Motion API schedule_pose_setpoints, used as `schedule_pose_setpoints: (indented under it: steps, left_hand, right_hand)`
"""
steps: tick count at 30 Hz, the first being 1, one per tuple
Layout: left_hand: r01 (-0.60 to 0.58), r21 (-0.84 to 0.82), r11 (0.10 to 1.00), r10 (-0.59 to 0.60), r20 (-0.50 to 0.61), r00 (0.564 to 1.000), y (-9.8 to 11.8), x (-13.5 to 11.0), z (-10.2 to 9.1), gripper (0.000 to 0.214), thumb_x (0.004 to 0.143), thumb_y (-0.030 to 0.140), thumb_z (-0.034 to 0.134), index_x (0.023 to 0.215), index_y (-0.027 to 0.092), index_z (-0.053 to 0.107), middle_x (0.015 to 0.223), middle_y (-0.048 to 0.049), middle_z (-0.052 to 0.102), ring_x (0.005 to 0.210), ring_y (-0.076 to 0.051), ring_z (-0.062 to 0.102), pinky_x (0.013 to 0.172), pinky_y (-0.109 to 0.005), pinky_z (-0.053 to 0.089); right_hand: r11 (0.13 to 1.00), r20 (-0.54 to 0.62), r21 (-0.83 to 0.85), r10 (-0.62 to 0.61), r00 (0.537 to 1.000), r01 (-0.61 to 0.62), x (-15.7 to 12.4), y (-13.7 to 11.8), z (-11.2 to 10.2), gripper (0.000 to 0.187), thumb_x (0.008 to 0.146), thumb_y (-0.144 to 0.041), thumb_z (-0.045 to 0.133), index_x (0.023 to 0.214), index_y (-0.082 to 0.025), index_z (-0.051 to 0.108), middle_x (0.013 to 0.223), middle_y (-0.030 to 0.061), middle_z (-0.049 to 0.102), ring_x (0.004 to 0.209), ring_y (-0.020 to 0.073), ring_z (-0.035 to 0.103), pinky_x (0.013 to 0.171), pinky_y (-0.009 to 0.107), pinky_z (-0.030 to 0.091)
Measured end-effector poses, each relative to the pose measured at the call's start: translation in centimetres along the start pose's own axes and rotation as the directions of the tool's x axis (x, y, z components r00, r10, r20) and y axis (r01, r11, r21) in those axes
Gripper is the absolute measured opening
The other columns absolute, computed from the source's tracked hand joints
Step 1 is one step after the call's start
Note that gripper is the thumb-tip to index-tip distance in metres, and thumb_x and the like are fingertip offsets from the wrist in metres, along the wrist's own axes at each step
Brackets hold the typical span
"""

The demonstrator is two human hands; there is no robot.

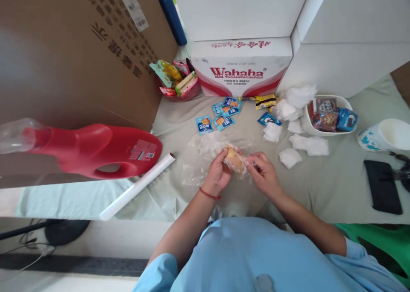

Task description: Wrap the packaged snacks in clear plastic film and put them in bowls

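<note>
My left hand (220, 172), with a red cord at the wrist, is closed around a yellow-brown bread roll (234, 160) in thin clear plastic. From the other side, my right hand (263, 172) pinches the plastic at the roll's right end. More crumpled clear plastic (197, 159) lies on the cloth behind and to the left of my left hand. Beyond the hands are several small blue snack packets (205, 124). Crumpled white tissues (290, 158) are scattered to the right of my right hand.
A red detergent jug (105, 149) and a white roll (137, 187) lie left. At the back stand a pink snack bowl (183, 96) and a Wahaha carton (243, 68). On the right are a white tub (309, 123), a paper cup (371, 136) and a black phone (382, 187).
</note>
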State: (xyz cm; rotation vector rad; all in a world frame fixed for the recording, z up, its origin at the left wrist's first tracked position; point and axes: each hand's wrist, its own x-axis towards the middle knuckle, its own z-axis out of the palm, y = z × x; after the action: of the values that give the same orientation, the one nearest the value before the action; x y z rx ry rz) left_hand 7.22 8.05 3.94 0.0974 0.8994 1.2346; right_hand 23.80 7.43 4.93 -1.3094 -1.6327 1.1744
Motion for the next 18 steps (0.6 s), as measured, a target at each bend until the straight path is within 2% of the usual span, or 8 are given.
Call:
schedule_pose_setpoints:
  steps: [3, 5, 7, 10, 13, 16, 18]
  left_hand:
    - [-0.058, 0.048, 0.997, 0.060, -0.042, 0.997, -0.3, 0.1, -0.2, 0.040, 0.074, 0.046, 0.087, 0.099, 0.020, 0.069, 0.097, -0.0031, 0.078, 0.097, -0.022, 0.076, 0.094, -0.037, 0.058]
    - [-0.100, 0.092, 0.991, 0.103, -0.035, 0.994, -0.3, 0.0, -0.4, 0.042, 0.073, 0.045, 0.087, 0.103, 0.021, 0.070, 0.101, -0.0044, 0.078, 0.099, -0.022, 0.076, 0.092, -0.035, 0.058]
    - [-0.114, 0.142, 0.983, 0.119, -0.029, 0.992, -0.1, -0.1, -0.7, 0.042, 0.068, 0.034, 0.088, 0.103, 0.019, 0.071, 0.102, -0.0058, 0.079, 0.098, -0.023, 0.075, 0.088, -0.034, 0.057]
    - [-0.166, 0.258, 0.952, 0.197, -0.100, 0.975, -0.1, 0.1, -1.2, 0.038, 0.062, 0.020, 0.084, 0.098, 0.018, 0.070, 0.093, -0.0045, 0.078, 0.086, -0.020, 0.073, 0.081, -0.032, 0.055]
    - [-0.246, 0.357, 0.901, 0.315, -0.148, 0.937, -0.5, 0.3, -1.4, 0.039, 0.063, 0.017, 0.084, 0.098, 0.020, 0.067, 0.089, -0.0002, 0.076, 0.079, -0.015, 0.069, 0.080, -0.028, 0.053]
    - [-0.264, 0.289, 0.920, 0.300, -0.090, 0.950, -1.2, 0.2, -1.3, 0.037, 0.073, 0.035, 0.087, 0.101, 0.021, 0.067, 0.096, -0.0008, 0.075, 0.086, -0.014, 0.068, 0.082, -0.027, 0.052]
    - [-0.240, 0.213, 0.947, 0.256, -0.048, 0.966, -1.4, 0.0, -1.5, 0.042, 0.079, 0.050, 0.084, 0.103, 0.021, 0.067, 0.101, -0.0027, 0.074, 0.091, -0.016, 0.069, 0.084, -0.028, 0.053]
  right_hand:
    - [0.927, 0.098, 0.267, 0.244, 0.965, -0.262, 0.2, 0.0, 0.5, 0.038, 0.096, -0.062, 0.061, 0.099, -0.025, 0.069, 0.065, -0.0027, 0.055, 0.051, 0.0138, 0.049, 0.048, 0.027, 0.040]
    - [0.889, 0.145, 0.325, 0.290, 0.946, -0.323, 0.4, -0.5, 1.0, 0.039, 0.092, -0.064, 0.064, 0.097, -0.026, 0.066, 0.056, -0.0060, 0.050, 0.045, 0.0126, 0.044, 0.045, 0.026, 0.037]
    - [0.881, 0.195, 0.332, 0.285, 0.938, -0.337, 0.4, -1.2, 1.4, 0.038, 0.090, -0.063, 0.066, 0.094, -0.025, 0.064, 0.052, -0.0069, 0.050, 0.043, 0.0126, 0.046, 0.045, 0.026, 0.039]
    - [0.862, 0.251, 0.352, 0.288, 0.924, -0.364, 0.3, -2.0, 2.0, 0.035, 0.088, -0.059, 0.069, 0.091, -0.025, 0.063, 0.055, -0.0061, 0.055, 0.046, 0.0130, 0.053, 0.047, 0.026, 0.046]
    - [0.828, 0.198, 0.404, 0.336, 0.921, -0.389, 0.7, -1.9, 2.9, 0.035, 0.083, -0.055, 0.075, 0.089, -0.024, 0.061, 0.068, -0.0031, 0.063, 0.054, 0.0134, 0.062, 0.052, 0.027, 0.053]
    - [0.762, 0.156, 0.502, 0.384, 0.910, -0.408, 1.8, -1.2, 4.1, 0.037, 0.077, -0.053, 0.081, 0.092, -0.024, 0.064, 0.082, 0.0005, 0.070, 0.068, 0.0158, 0.070, 0.066, 0.032, 0.062]
    - [0.700, 0.185, 0.567, 0.405, 0.895, -0.434, 2.3, -0.8, 4.5, 0.039, 0.073, -0.051, 0.084, 0.096, -0.024, 0.068, 0.087, 0.0022, 0.073, 0.078, 0.0178, 0.072, 0.078, 0.035, 0.064]
